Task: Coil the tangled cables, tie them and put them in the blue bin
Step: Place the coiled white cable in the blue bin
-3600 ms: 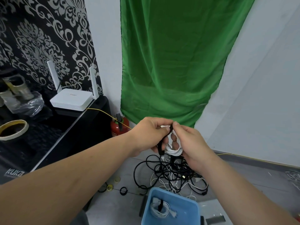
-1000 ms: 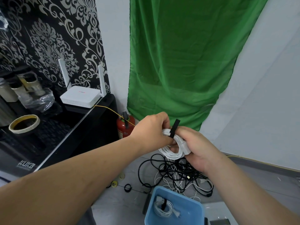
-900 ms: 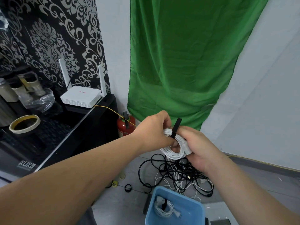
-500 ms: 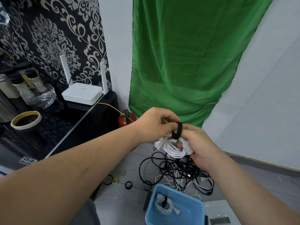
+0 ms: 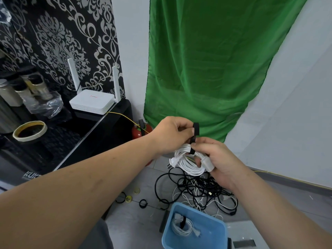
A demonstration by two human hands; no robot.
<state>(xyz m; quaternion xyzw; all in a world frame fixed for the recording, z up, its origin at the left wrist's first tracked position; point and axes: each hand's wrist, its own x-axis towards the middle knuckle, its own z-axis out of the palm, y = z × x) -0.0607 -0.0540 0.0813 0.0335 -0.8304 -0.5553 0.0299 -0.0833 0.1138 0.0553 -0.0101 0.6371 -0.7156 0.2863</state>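
A coiled white cable (image 5: 188,161) hangs in front of me above the floor. My right hand (image 5: 217,162) grips the coil and one white plug. A black strap (image 5: 193,139) wraps over the coil's top. My left hand (image 5: 172,135) pinches the strap's free end, which sticks up. Below, a tangle of black and white cables (image 5: 197,191) lies on the grey floor. The blue bin (image 5: 212,232) stands at the bottom with one tied white cable coil (image 5: 183,227) inside.
A black cabinet (image 5: 100,126) at left carries a white router (image 5: 91,103), jars and a tape roll (image 5: 29,131). A red extinguisher (image 5: 139,133) stands by the green cloth (image 5: 206,69). Small tape rolls and black rings (image 5: 142,203) lie on the floor.
The strap's free end has been brought over the top of the coil by my left hand. Both hands rose slightly and the coil hangs lower from my right hand.
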